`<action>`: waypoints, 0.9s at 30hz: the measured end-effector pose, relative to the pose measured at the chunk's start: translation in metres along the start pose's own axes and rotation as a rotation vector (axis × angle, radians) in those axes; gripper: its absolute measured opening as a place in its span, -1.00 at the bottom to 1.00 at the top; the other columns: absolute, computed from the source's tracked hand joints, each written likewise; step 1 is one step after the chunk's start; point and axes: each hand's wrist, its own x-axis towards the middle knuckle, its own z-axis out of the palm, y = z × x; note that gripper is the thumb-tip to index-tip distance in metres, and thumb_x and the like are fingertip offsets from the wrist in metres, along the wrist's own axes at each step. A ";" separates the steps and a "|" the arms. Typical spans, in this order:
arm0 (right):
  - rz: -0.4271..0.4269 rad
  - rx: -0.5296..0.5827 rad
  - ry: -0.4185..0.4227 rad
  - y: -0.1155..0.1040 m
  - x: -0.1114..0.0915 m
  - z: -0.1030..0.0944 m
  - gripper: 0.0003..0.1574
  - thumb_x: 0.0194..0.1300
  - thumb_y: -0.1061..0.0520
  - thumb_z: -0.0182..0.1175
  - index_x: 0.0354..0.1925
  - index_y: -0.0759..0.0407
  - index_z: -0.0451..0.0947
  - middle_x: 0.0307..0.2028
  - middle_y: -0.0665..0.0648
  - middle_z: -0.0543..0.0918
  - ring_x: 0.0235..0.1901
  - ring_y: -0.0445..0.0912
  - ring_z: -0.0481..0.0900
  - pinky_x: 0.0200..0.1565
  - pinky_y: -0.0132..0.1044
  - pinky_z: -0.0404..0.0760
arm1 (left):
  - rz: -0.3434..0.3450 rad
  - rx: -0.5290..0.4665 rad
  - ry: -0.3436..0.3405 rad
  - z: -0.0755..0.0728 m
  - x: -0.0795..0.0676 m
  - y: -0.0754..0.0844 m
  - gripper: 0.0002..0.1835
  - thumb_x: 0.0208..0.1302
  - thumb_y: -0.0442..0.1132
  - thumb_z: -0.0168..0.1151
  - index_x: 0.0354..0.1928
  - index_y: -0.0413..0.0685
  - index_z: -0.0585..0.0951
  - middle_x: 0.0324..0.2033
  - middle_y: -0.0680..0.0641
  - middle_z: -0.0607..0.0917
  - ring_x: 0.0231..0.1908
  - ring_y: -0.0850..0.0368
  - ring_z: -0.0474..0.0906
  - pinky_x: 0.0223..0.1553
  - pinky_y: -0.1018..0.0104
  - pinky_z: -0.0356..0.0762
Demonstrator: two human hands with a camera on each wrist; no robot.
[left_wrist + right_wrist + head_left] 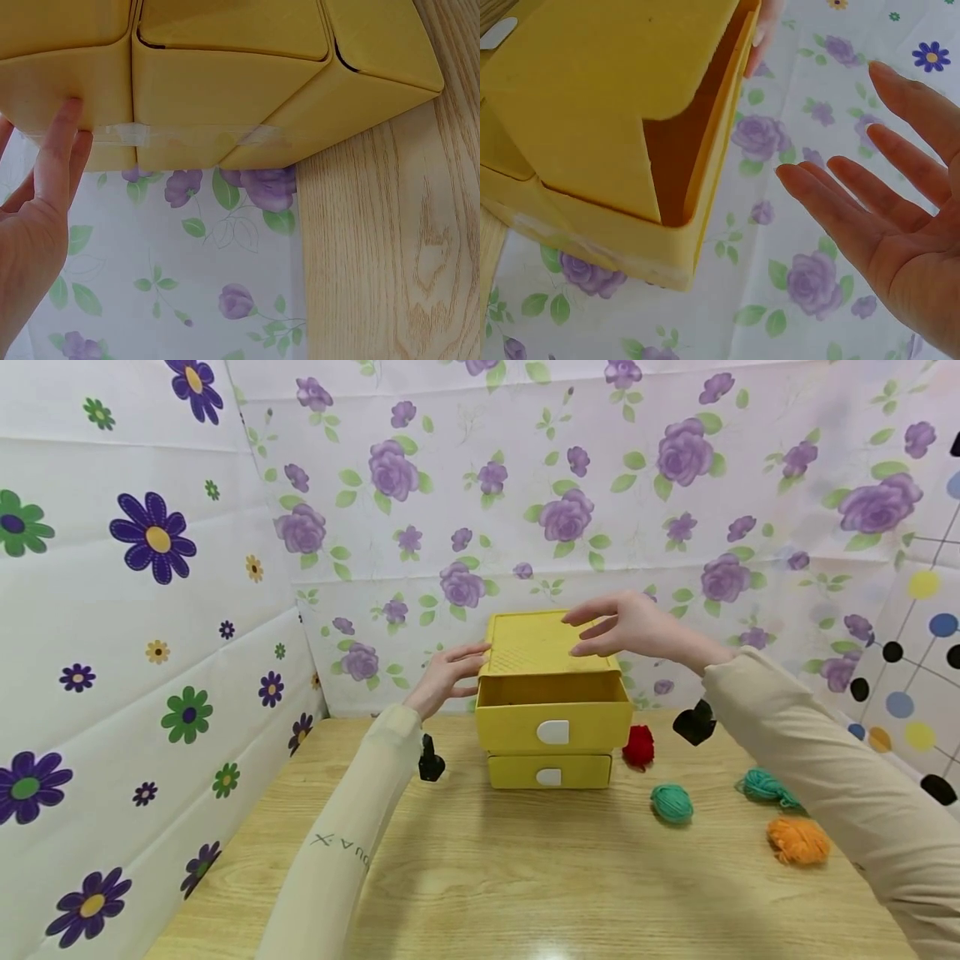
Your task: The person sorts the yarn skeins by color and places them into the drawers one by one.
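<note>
A wood-grain table (570, 877) bears boxy yellow drawers (517, 727); fingers apart, left hand (444, 680) touches their nine-o'clock side, right hand (628, 628) hovers at one.

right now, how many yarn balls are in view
4: red ball beside the yellow drawers, teal ball nearer, second teal ball by the right sleeve, orange ball below it. More may be hidden.

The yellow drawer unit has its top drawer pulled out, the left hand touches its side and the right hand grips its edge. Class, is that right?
Not quite: the right hand grips nothing. The right wrist view shows it apart from the yellow drawer unit. The top drawer is pulled out and the left hand touches the unit's side.
</note>
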 end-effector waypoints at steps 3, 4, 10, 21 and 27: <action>0.018 0.038 0.006 0.003 -0.005 -0.006 -0.36 0.05 0.06 0.36 0.11 0.19 0.46 0.04 0.19 0.47 -0.07 0.01 0.51 -0.22 -0.18 0.55 | 0.002 0.000 -0.001 0.000 0.001 0.000 -0.57 0.32 -0.16 0.08 0.22 -0.02 0.43 0.14 0.02 0.39 0.02 0.01 0.39 -0.11 0.08 0.46; 0.024 0.050 0.008 0.004 -0.007 -0.008 -0.36 0.06 0.06 0.35 0.12 0.19 0.45 0.04 0.18 0.47 -0.06 0.01 0.51 -0.21 -0.18 0.55 | 0.002 0.000 -0.002 0.000 0.001 -0.001 -0.57 0.32 -0.16 0.08 0.22 -0.02 0.42 0.14 0.02 0.39 0.02 0.01 0.39 -0.11 0.08 0.46; 0.060 0.122 0.028 0.017 -0.015 -0.018 -0.34 0.08 0.08 0.33 0.15 0.21 0.41 0.04 0.22 0.46 -0.12 0.01 0.54 -0.21 -0.15 0.55 | 0.003 -0.002 -0.002 0.000 0.001 -0.001 -0.57 0.32 -0.16 0.08 0.21 -0.02 0.43 0.12 0.02 0.41 0.01 0.01 0.40 -0.11 0.08 0.46; 0.078 0.221 0.118 0.036 -0.027 -0.028 -0.32 0.08 0.06 0.33 0.15 0.20 0.40 0.06 0.19 0.45 -0.13 -0.02 0.55 -0.20 -0.15 0.55 | 0.005 -0.009 0.005 0.000 0.001 -0.001 -0.59 0.32 -0.17 0.08 0.20 -0.01 0.45 0.14 0.03 0.39 0.01 0.01 0.41 -0.12 0.08 0.46; 0.119 0.264 0.150 0.057 -0.036 -0.031 -0.29 0.10 0.03 0.31 0.18 0.20 0.36 0.08 0.22 0.43 -0.15 0.00 0.56 -0.23 -0.12 0.55 | 0.005 -0.015 0.002 0.001 0.001 0.000 -0.58 0.31 -0.17 0.09 0.21 -0.04 0.43 0.14 0.02 0.39 0.01 0.00 0.40 -0.11 0.07 0.45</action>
